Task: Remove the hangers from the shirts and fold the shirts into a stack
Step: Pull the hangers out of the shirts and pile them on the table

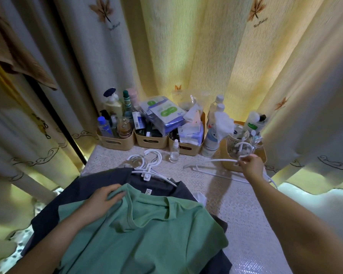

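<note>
A green shirt (147, 224) lies on top of dark shirts (99, 180) at the near left of the table. My left hand (105, 198) grips the green shirt's left shoulder fabric. White hangers (147, 165) still sit in the collars of the dark shirts, hooks pointing to the back. My right hand (250, 164) pinches the neck of a loose white hanger (212, 161) at the right, just above the table, close to a tan basket (230, 165).
A lace cloth (236, 204) covers the table. Tan bins (115, 142) full of bottles and packets line the back edge. A small clear bottle (174, 153) stands in front of them. Curtains (186, 46) hang close all around.
</note>
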